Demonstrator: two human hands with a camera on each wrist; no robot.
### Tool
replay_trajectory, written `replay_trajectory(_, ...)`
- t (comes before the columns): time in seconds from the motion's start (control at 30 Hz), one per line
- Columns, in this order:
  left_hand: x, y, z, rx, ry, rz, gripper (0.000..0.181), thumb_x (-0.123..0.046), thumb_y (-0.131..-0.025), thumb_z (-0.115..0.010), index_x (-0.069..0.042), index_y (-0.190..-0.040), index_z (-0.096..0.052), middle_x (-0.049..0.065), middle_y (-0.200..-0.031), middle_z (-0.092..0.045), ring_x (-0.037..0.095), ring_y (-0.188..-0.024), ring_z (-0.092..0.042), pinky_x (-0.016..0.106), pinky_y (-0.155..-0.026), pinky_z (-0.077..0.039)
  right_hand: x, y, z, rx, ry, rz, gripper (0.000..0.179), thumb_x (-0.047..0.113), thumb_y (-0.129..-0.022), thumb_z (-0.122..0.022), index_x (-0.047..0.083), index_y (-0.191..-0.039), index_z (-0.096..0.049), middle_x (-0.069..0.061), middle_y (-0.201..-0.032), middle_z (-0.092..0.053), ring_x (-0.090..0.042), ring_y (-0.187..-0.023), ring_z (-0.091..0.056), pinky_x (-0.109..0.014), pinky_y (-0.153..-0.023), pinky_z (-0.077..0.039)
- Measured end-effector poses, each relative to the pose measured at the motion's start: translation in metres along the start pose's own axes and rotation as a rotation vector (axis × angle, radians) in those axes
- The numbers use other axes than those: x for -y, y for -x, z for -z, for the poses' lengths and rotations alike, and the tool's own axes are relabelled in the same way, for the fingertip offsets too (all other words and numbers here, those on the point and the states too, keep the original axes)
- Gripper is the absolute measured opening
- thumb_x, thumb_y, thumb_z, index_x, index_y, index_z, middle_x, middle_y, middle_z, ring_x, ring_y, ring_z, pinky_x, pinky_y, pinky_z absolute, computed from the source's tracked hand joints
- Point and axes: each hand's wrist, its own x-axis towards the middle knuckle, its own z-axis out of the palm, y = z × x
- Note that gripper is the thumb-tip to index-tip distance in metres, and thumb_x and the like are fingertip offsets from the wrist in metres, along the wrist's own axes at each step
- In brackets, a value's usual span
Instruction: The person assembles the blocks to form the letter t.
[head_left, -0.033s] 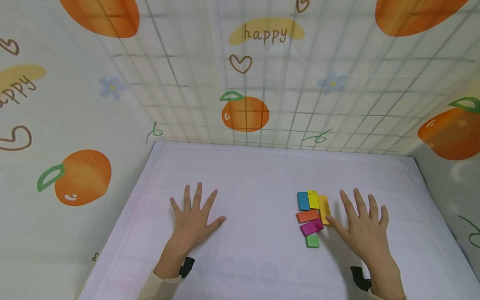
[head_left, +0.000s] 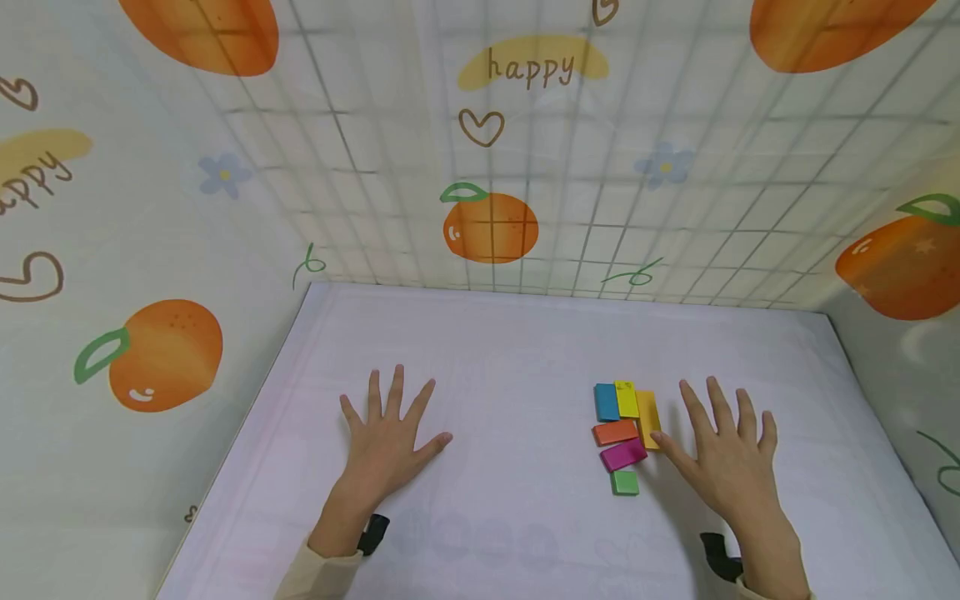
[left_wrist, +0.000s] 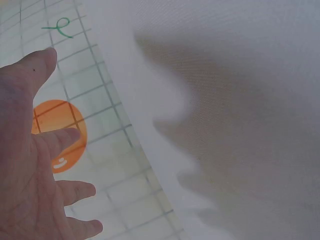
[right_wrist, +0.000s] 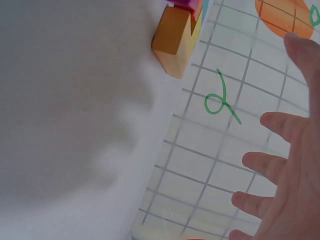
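A pale fabric (head_left: 405, 142) printed with oranges, hearts and grid lines rose past the far, left and right edges of the desk (head_left: 495, 358), whose white top filled the lower part of the head view. The right hand (head_left: 731, 467) hovered between the blocks and the desk's right edge, fingers and thumb spread wide, holding nothing. In the head view its thumb overlapped one block, but the right wrist view showed a gap between them. The left hand (head_left: 382, 454), toward the left edge, was likewise raised and spread, with nothing in its grasp. A cream sleeve (head_left: 318, 575) covered the left forearm.

The six blocks lay in a tight cluster right of the desk's middle, well apart from its far edge. The longest, a yellow-orange block (head_left: 647, 412), formed the side toward the right edge, closest to the right thumb. A magenta block (head_left: 623, 455) lay aslant on the near side of an orange-red block (head_left: 615, 432). Toward the far edge, a blue block (head_left: 607, 402) stood side by side with a bright yellow block (head_left: 626, 402). The smallest, a green block (head_left: 625, 483), lay nearest the front, just beside the magenta one.
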Motion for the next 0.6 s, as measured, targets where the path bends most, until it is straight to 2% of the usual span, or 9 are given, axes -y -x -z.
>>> replay_trajectory(0.37, -0.0005, 0.0002, 0.0045, 0.017, -0.003, 0.005, 0.084, -0.078, -0.091, -0.041, -0.031, -0.159, -0.028, 0.019, -0.165, -0.006, 0.049, -0.148, 0.003, 0.082, -0.1, 0.003, -0.0013, 0.0005, 0.0004, -0.007, -0.006, 0.005, 0.098, 0.057, -0.087, -0.068, 0.02, -0.161, -0.016, -0.026, -0.161, -0.013, -0.053, -0.145, 0.003, -0.069, -0.108, 0.015)
replay_trajectory(0.6, -0.0025, -0.0003, 0.0058, 0.027, 0.026, -0.002, 0.083, -0.077, -0.091, -0.043, -0.03, -0.159, -0.03, 0.019, -0.165, -0.009, 0.047, -0.148, 0.008, 0.082, -0.101, 0.002, -0.0009, 0.0011, 0.0011, -0.022, -0.012, 0.011, 0.098, 0.055, -0.086, -0.069, 0.02, -0.161, -0.018, -0.026, -0.16, -0.014, -0.053, -0.145, 0.002, -0.069, -0.108, 0.014)
